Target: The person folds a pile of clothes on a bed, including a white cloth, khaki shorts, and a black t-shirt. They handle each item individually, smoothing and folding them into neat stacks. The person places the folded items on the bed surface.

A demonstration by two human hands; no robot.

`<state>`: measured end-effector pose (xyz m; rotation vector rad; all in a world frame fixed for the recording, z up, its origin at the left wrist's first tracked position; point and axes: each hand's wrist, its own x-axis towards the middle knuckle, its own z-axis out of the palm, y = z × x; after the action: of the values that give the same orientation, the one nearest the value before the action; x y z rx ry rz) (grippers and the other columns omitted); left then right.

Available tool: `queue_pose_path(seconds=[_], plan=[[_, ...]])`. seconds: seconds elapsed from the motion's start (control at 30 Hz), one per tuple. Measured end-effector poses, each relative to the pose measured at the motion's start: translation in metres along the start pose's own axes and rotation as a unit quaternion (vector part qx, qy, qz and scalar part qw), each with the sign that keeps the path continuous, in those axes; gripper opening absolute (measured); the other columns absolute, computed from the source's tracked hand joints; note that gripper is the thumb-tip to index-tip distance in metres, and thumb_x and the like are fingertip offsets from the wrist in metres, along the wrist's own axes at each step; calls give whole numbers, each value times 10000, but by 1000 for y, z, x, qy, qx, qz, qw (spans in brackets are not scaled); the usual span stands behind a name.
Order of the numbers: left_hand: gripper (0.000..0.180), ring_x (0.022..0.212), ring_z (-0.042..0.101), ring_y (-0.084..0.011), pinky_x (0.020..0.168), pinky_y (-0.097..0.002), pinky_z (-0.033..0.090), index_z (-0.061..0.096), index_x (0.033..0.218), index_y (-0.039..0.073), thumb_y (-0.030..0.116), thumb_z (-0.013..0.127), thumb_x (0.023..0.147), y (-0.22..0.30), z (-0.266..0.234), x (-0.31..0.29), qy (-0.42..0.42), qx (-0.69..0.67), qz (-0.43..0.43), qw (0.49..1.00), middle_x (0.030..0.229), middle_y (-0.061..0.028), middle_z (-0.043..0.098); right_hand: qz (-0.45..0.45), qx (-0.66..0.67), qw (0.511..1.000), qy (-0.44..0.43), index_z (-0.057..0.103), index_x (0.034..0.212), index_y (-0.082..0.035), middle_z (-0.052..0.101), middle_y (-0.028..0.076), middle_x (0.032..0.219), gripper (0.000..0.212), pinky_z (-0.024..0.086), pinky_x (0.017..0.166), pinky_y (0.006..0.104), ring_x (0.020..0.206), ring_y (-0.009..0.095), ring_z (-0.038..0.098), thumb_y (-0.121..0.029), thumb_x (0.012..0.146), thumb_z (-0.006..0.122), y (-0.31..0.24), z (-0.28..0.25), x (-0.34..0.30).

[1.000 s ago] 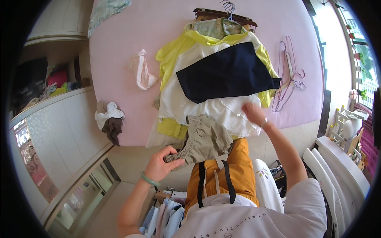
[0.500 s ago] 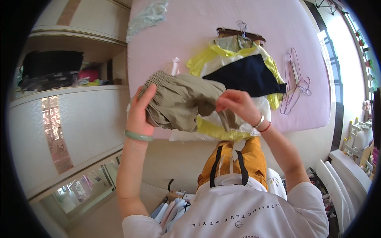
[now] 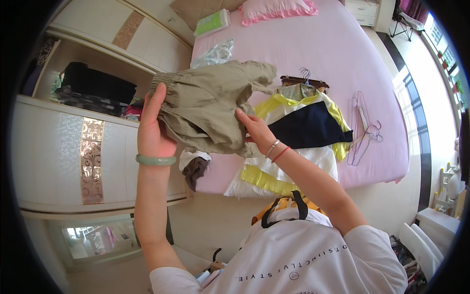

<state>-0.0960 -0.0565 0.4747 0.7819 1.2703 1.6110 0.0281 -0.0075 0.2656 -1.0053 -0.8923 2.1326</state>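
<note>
A pair of khaki trousers [image 3: 203, 105] with a gathered elastic waistband is held up over the bed's near edge. My left hand [image 3: 157, 122], with a green bangle at the wrist, grips the waistband, thumb on top and fingers hidden beneath. Closed on the cloth farther down is my right hand [image 3: 257, 130], its thumb uppermost. Just beyond it, a dark navy garment [image 3: 311, 125] lies across yellow-and-white clothes [image 3: 267, 105]. Under the trousers, at the bed's corner, sits a small white and dark brown bundle [image 3: 196, 169].
Pink hangers [image 3: 362, 130] lie on the right of the pink bed [image 3: 377, 73]; brown clip hangers [image 3: 306, 82] are above the clothes. Farther back are a pale patterned cloth [image 3: 215, 53] and a frilled pillow [image 3: 279, 11]. An open wardrobe shelf [image 3: 93, 108] stands left.
The trousers have swung up and spread out, away from my body. My right hand has moved left and now grips the cloth nearer its middle. The view has tilted up, showing more bed.
</note>
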Motion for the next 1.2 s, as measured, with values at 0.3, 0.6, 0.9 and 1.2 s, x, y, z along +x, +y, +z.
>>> queue_pose_path(seconds=[0.3,0.6,0.9,1.2], plan=[[221,810,515,-59,724,-211,434,538,977,50,188,693,901,-23,17,-5,29,154,203,967,917,10,588,-105,-117,977,142,615,942,22,625,120,787,421,480,646,319,698,181,596,-384,965,510,72,-3,-7],[183,770,511,-33,699,-209,433,564,909,33,127,714,864,15,29,-20,-154,417,182,877,814,39,569,-362,-272,885,111,628,884,-18,638,57,708,203,477,578,300,584,163,562,-217,890,665,-46,-92,-87],[189,742,478,-32,681,-206,424,565,901,35,90,731,830,52,48,-51,-239,579,168,761,779,46,540,-536,-535,624,-194,641,1121,-69,649,141,930,550,433,913,363,938,284,607,-408,715,791,-183,-32,-99],[197,797,522,-36,746,-208,444,602,1007,36,124,712,869,56,-10,-44,-118,523,260,803,837,44,588,-382,-591,703,-96,639,1039,-15,657,87,861,439,491,737,298,793,168,619,-310,752,791,-225,-71,-112]])
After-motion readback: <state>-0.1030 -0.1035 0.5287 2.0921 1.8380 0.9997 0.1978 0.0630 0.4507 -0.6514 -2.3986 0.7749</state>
